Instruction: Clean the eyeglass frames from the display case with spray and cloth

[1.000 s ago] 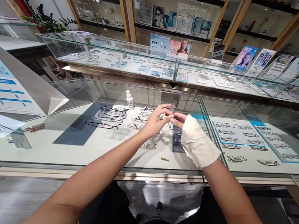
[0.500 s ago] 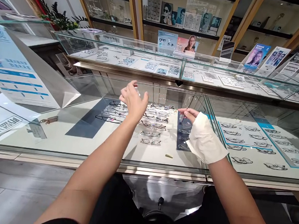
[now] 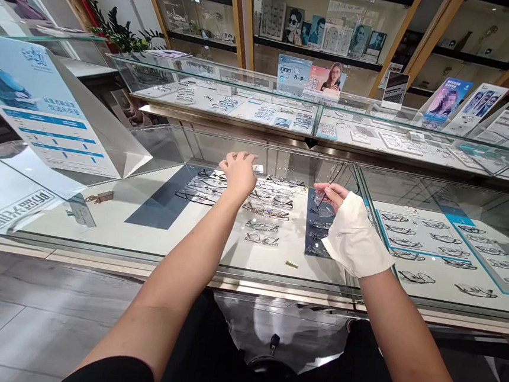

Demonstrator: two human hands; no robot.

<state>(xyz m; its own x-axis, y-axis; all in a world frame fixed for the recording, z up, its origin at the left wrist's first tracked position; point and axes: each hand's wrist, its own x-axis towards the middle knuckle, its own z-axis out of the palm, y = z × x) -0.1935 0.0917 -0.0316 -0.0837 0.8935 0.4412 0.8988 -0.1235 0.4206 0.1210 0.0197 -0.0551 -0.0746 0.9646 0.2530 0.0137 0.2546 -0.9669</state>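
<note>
My right hand [image 3: 334, 195] pinches a pair of thin dark-framed eyeglasses [image 3: 337, 173] by the fingertips, above the counter. A cream cloth [image 3: 359, 239] drapes over the back of that hand and its wrist. My left hand [image 3: 240, 173] hovers palm down with its fingers spread and bent, over rows of eyeglasses [image 3: 267, 211] in the glass display case [image 3: 213, 257]. Its palm is hidden. Beneath my right hand, more glasses lie on a dark blue strip [image 3: 310, 222].
A gold-coloured bar [image 3: 291, 264] lies near the case's front. At left stand a large folded sign [image 3: 71, 118] and a small brown object [image 3: 101, 197]. A second glass case [image 3: 441, 267] adjoins at right. Behind runs another display counter [image 3: 246, 125].
My left hand has turned palm down and lowered slightly, its fingers now spread above the case. My right hand still holds the eyeglasses. The camera view has shifted a little to the left.
</note>
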